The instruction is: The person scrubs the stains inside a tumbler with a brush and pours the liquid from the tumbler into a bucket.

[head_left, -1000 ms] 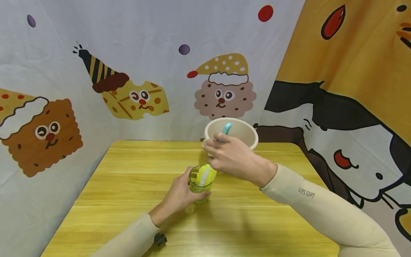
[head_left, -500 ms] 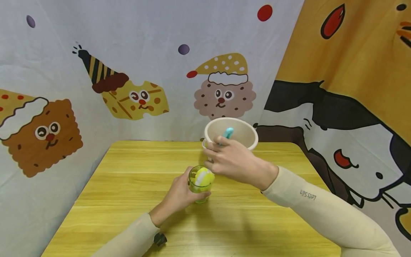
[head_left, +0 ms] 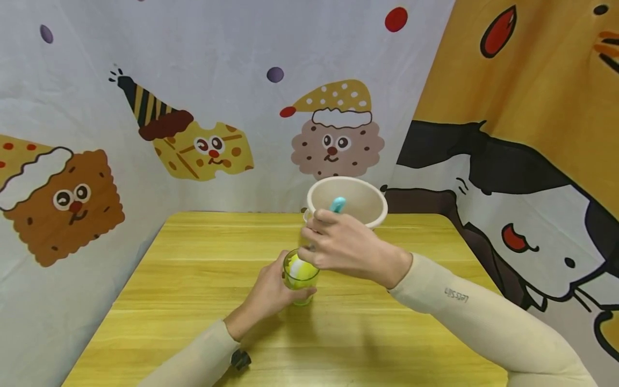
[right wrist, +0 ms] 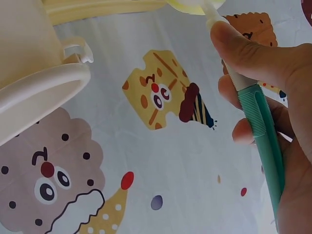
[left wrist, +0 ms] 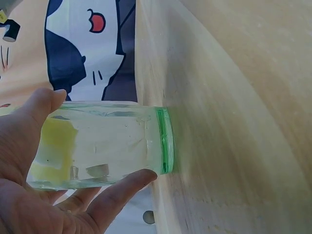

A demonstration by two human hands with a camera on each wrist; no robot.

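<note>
My left hand holds a clear greenish drinking glass from its left side, thumb and fingers wrapped round it. The glass is upright, its base at the wooden table. In the right hand is a bottle brush, its teal handle running back through the palm and its pale shaft pinched between thumb and fingers. Its yellow and white sponge head is inside the upper part of the glass; through the wall it appears as a yellow blur in the left wrist view.
A cream bucket stands at the back of the table, just behind the right hand. A cloth backdrop with cartoon figures hangs behind and to the right. Something small and black sits by the left wrist.
My right hand has lowered and shifted slightly left, pushing the sponge head deeper into the glass. The left hand and glass stay in almost the same place.
</note>
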